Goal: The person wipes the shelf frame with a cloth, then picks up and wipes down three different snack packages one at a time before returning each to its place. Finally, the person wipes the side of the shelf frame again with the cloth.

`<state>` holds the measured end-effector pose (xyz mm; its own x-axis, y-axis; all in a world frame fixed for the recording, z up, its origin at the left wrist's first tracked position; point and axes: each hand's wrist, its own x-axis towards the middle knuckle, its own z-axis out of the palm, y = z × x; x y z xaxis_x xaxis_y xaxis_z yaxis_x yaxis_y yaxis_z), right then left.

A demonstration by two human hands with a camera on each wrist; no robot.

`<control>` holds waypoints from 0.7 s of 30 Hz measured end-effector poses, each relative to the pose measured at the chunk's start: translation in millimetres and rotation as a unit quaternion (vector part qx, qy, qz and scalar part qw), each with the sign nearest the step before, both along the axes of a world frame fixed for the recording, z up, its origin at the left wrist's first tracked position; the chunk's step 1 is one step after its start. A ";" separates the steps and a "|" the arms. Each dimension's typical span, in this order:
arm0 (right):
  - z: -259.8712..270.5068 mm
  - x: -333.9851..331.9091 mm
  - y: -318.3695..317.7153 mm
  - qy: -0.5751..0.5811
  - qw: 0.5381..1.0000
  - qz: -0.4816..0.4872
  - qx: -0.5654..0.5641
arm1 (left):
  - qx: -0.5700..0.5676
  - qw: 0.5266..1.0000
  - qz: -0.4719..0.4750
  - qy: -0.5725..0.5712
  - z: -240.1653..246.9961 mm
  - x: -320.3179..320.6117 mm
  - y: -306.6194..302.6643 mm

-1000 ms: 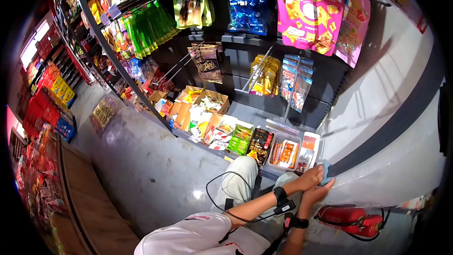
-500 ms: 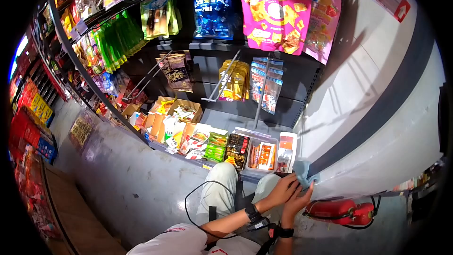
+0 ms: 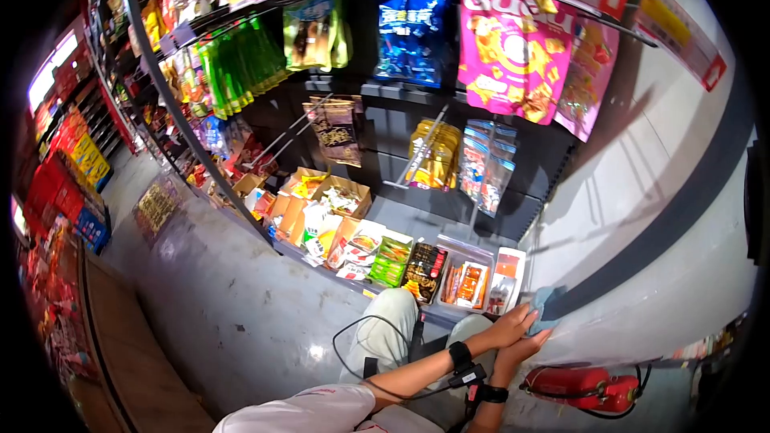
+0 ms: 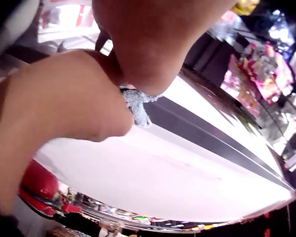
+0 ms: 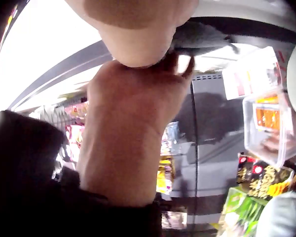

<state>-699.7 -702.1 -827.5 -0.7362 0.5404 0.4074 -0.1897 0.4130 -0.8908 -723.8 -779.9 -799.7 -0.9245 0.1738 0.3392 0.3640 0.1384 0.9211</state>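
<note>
A blue-grey cloth lies bunched against the lower end of a dark band on the white curved surface. My left hand grips it from the left, while my right hand holds its lower edge, close below the left. In the left wrist view, part of the cloth shows between my left hand and right hand. The right wrist view has my left hand beside the cloth, with my right hand above. Fingertips are mostly hidden.
Left of the hands, a low shelf holds a clear bin and several snack boxes. Snack bags hang on hooks above. A red fire extinguisher is below the hands, and a cable loops near the knees.
The head view has shifted left and then back right. The cloth, spread upward half a second ago, is now more bunched against the dark band; both hands have stayed on it.
</note>
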 end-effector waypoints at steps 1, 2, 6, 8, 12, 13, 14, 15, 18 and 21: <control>-10.3 -2.5 2.8 -0.010 1.000 -0.016 0.011 | 0.005 0.991 -0.045 -0.122 6.7 0.7 -4.6; -22.3 -5.6 1.8 -0.021 0.999 -0.031 0.020 | 0.011 0.966 -0.088 -0.242 12.3 2.0 -11.8; 43.0 6.8 -10.2 0.017 1.000 0.002 -0.022 | 0.043 0.997 0.027 0.050 37.9 8.9 6.9; 24.7 4.9 -5.6 0.021 1.000 -0.007 -0.014 | -0.058 0.978 0.063 0.188 5.7 -3.4 10.2; 27.9 14.0 -18.9 -0.042 0.998 0.019 0.048 | -0.145 0.988 -0.046 -0.001 -71.8 -24.0 5.1; 32.9 14.3 -17.3 -0.046 0.998 0.019 0.029 | -0.165 0.985 -0.057 -0.004 -65.3 -22.4 4.3; 36.3 11.3 -14.7 -0.049 0.999 0.021 0.009 | -0.186 0.980 -0.064 -0.008 -55.8 -21.9 1.9; 45.9 10.7 -15.4 -0.051 0.999 0.009 0.009 | -0.185 0.980 -0.076 -0.007 -24.9 -14.3 0.8; 75.7 19.0 -21.7 -0.011 1.000 0.003 -0.015 | 0.093 0.995 -0.030 0.012 51.5 9.3 1.9; 46.8 10.3 -20.1 -0.002 0.997 -0.034 0.076 | 0.032 0.999 -0.018 -0.009 24.1 -4.3 2.0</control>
<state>-689.4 -722.1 -780.7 -0.7014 0.5212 0.4861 -0.1536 0.5555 -0.8172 -728.1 -777.9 -775.6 -0.9240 0.1854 0.3345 0.3515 0.0669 0.9338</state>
